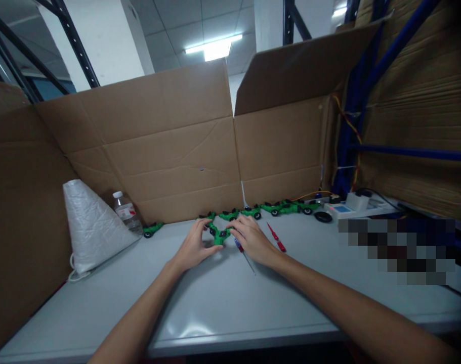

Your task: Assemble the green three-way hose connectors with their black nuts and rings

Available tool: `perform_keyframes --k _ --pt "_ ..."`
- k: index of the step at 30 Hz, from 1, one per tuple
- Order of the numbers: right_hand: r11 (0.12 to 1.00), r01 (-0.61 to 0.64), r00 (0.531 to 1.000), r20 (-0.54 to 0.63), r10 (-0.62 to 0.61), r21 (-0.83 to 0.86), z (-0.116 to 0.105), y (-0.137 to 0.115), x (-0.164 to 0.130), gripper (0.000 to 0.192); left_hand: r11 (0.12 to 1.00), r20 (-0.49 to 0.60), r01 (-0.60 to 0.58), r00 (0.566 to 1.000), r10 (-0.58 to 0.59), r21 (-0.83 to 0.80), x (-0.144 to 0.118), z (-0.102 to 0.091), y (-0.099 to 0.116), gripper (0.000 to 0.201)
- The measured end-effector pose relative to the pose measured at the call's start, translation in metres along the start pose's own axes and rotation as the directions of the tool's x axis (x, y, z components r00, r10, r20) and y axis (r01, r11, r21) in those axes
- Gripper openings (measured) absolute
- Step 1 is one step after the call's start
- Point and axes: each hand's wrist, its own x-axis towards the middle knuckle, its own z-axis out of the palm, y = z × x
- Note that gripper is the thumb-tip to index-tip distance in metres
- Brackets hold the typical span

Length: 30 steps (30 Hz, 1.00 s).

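Note:
Between my two hands, in the middle of the table, is a green toy car (217,235) with black parts. My left hand (194,246) curls around its left side, thumb at the near end and fingers at the far side. The fingertips of my right hand (254,240) pinch the car's right side; exactly what part they hold is hidden. Partly under the right hand lies a screwdriver (248,262) with a thin metal shaft pointing toward me. A second, red-handled screwdriver (277,238) rests to the right of that hand.
Several green toy cars (252,212) line the back along the cardboard wall (169,172); another toy car (153,230) sits at left. A silvery-white bag (93,227) and a plastic bottle (127,212) stand at far left. A power strip (361,206) with cables occupies the right back.

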Motion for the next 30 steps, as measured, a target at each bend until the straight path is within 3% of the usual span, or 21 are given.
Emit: perform_keyframes --k 7,15,18,23,30 --pt "1.0 0.01 1.0 0.019 -0.009 -0.027 0.001 0.002 0.0 0.027 1.0 0.003 -0.021 1.0 0.021 0.005 0.0 -0.002 0.003 0.088" --pt "1.0 -0.01 1.0 0.018 0.011 -0.026 0.006 0.005 -0.003 0.022 0.998 0.076 -0.026 0.997 0.022 0.058 0.001 -0.011 0.002 0.07" --pt "0.999 -0.034 0.999 0.026 0.035 -0.034 0.01 0.007 -0.006 0.023 0.991 0.095 -0.028 0.995 0.016 0.13 0.001 -0.019 -0.006 0.069" --pt "0.998 -0.046 0.998 0.04 0.048 -0.052 0.014 0.009 -0.009 0.022 0.952 0.037 0.029 0.998 -0.042 0.305 0.001 -0.031 -0.025 0.068" --pt "0.995 -0.043 0.996 0.07 0.049 -0.085 0.016 0.01 -0.011 0.017 0.859 0.027 0.106 0.99 -0.138 0.502 -0.005 -0.035 -0.051 0.066"
